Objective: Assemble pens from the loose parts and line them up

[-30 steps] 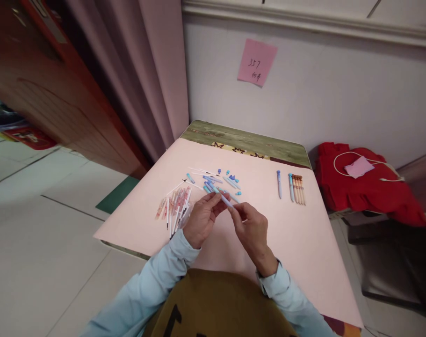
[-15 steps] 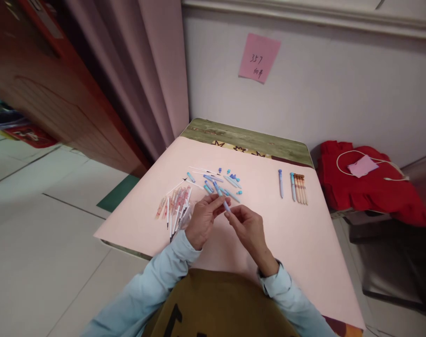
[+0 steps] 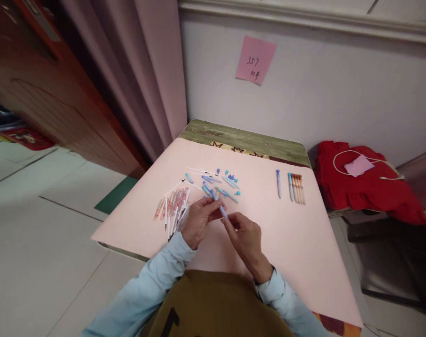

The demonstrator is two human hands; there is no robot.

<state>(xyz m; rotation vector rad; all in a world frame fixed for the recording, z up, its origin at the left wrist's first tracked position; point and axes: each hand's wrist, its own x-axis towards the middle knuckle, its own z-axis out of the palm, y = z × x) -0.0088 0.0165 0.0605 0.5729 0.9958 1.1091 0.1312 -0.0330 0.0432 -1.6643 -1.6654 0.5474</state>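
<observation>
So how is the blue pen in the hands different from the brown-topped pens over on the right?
The blue pen is bluish all along what shows, while the brown-topped pens have tan bodies. The left hand and right hand hold the blue pen; the brown-topped pens lie on the pink sheet. The blue pen is held singly, but the brown-topped pens sit side by side. Both kinds are long and slim.
</observation>
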